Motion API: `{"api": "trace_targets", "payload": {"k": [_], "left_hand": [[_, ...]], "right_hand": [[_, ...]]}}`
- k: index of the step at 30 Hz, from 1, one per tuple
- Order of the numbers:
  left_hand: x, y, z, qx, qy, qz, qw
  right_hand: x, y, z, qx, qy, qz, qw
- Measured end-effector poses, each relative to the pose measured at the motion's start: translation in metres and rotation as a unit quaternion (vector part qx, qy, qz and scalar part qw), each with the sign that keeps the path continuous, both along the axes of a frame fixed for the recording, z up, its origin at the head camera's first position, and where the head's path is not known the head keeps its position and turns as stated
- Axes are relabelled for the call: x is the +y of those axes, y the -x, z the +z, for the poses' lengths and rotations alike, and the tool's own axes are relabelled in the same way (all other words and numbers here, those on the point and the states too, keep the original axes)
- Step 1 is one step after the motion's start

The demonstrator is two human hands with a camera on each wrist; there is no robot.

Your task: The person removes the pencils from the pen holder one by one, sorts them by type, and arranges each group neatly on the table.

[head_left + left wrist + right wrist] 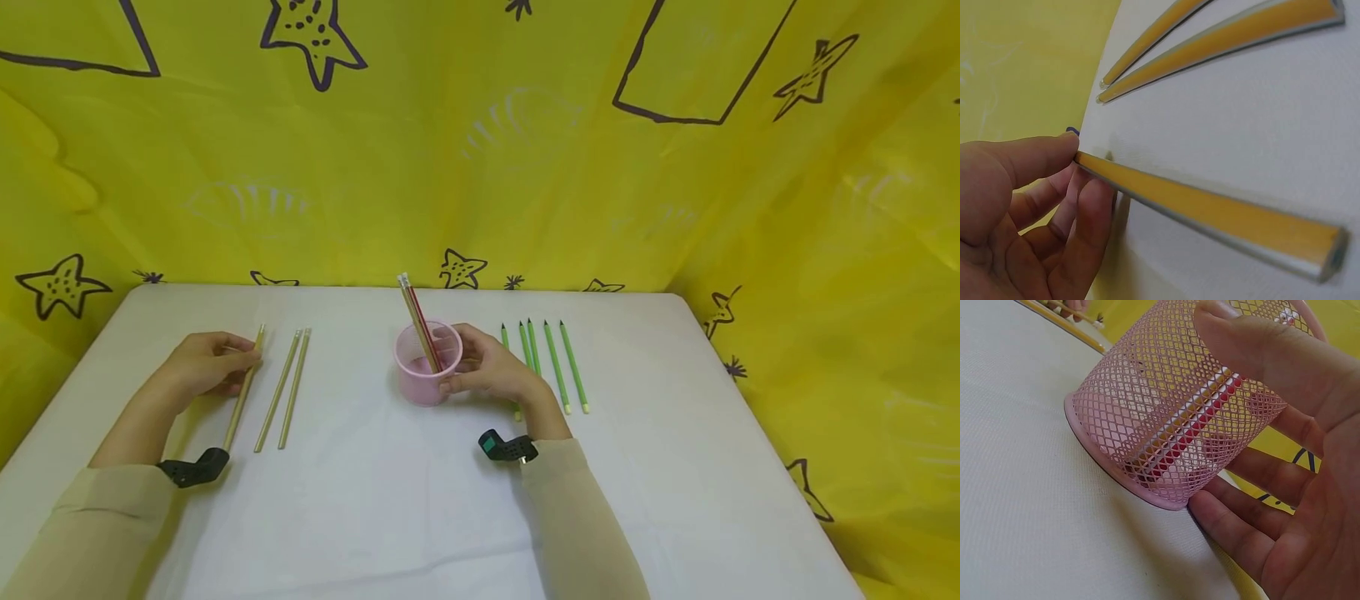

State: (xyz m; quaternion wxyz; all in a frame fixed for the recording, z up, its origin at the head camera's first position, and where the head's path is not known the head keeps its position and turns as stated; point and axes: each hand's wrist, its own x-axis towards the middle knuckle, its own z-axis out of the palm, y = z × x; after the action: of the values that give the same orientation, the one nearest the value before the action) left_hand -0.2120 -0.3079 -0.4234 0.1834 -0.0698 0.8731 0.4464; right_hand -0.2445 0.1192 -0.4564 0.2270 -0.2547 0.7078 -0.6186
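My left hand (206, 364) pinches a gold pencil (240, 408) near its far end, between thumb and fingertips. In the left wrist view that pencil (1210, 209) slants toward the camera, its shadow on the cloth beside it. Two more gold pencils (277, 392) lie just to the right of this hand. At the middle of the table, my right hand (491, 367) grips a pink mesh pencil cup (423, 390) from its right side, thumb in front. A gold pencil and a red pencil (1200, 425) lean inside the cup. Whether its base fully touches the table I cannot tell.
Several green pencils (566, 367) lie in a row right of the cup, partly behind the right hand and wrist. White cloth covers the table (360, 517). Yellow drapery (420, 167) with drawn stars hangs behind and along the sides.
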Motion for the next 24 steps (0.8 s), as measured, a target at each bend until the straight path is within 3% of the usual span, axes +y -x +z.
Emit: {"api": "trace_targets", "payload": {"k": [15, 20, 24], "left_hand": [[0.003, 0.002, -0.003, -0.009, 0.027, 0.019, 0.9994], [0.008, 0.001, 0.007, 0.028, 0.013, 0.011, 0.9995], [0.020, -0.003, 0.021, 0.073, -0.008, -0.009, 0.9973]], "right_hand": [[-0.001, 0.000, 0.000, -0.003, -0.009, -0.010, 0.9999], [-0.001, 0.000, 0.001, 0.003, -0.006, -0.007, 1.0000], [-0.001, 0.000, 0.000, 0.002, -0.005, -0.004, 1.0000]]}}
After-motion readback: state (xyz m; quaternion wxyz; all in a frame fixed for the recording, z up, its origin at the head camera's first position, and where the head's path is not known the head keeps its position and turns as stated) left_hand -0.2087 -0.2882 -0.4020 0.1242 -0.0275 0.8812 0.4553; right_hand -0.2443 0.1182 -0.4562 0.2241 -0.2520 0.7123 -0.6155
